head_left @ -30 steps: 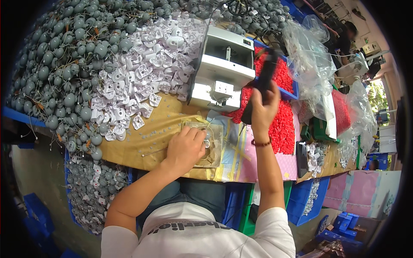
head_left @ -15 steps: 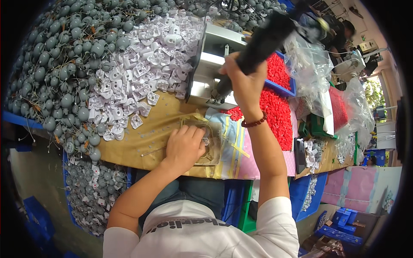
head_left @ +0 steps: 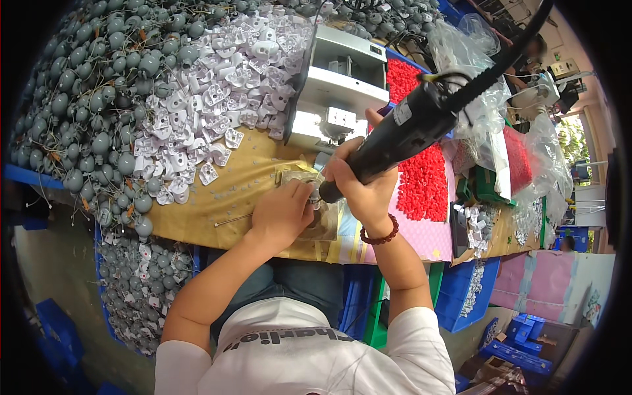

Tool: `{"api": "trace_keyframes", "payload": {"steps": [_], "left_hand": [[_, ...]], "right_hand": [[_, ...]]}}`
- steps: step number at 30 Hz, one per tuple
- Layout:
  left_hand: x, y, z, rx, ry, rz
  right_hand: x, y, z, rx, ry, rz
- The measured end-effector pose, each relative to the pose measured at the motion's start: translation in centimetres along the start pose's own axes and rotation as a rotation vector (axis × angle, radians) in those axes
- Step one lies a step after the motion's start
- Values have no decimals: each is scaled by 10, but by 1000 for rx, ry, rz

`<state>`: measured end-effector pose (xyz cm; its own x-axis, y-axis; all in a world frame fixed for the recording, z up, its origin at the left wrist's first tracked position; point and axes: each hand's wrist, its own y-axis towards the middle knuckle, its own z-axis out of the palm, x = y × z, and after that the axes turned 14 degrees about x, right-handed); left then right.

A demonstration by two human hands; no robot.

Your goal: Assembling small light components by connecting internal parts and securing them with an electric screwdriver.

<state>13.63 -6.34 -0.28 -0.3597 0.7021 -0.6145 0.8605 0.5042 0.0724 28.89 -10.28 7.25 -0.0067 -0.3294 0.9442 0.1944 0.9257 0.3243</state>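
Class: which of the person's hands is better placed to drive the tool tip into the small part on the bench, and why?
Right. The right hand grips the black electric screwdriver, tip down at the small part. The left hand presses flat beside it, steadying it.

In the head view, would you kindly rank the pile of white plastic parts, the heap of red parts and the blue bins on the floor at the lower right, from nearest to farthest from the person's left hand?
From the left hand:
1. Pile of white plastic parts, up and to the left on the table.
2. Heap of red parts, to the right, past the right hand gripping the black power screwdriver.
3. Blue bins, far lower right on the floor.
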Motion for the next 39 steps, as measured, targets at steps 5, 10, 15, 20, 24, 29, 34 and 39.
{"api": "trace_keyframes", "payload": {"steps": [5, 10, 15, 20, 24, 29, 34, 39], "left_hand": [[3, 1, 5, -10, -11, -13], [3, 0, 4, 47, 23, -56], [7, 0, 5, 16, 2, -11], [5, 1, 2, 21, -5, -10], [5, 2, 2, 20, -17, -13], [5, 3, 1, 30, -63, -45], [1, 3, -7, 28, -81, -107], [5, 1, -4, -51, -28, 49]], "right_hand": [[-13, -7, -4, 29, -86, -44], [-19, -16, -5, 87, -171, -74], [-27, -30, -9, 193, -276, -63], [-34, -41, -14, 238, -346, -82], [-32, -41, -7, 230, -349, -110], [-31, -39, -6, 156, -136, -30], [-10, -17, -19, -212, -35, 60], [-59, -23, -109, -436, -224, 158]]}}
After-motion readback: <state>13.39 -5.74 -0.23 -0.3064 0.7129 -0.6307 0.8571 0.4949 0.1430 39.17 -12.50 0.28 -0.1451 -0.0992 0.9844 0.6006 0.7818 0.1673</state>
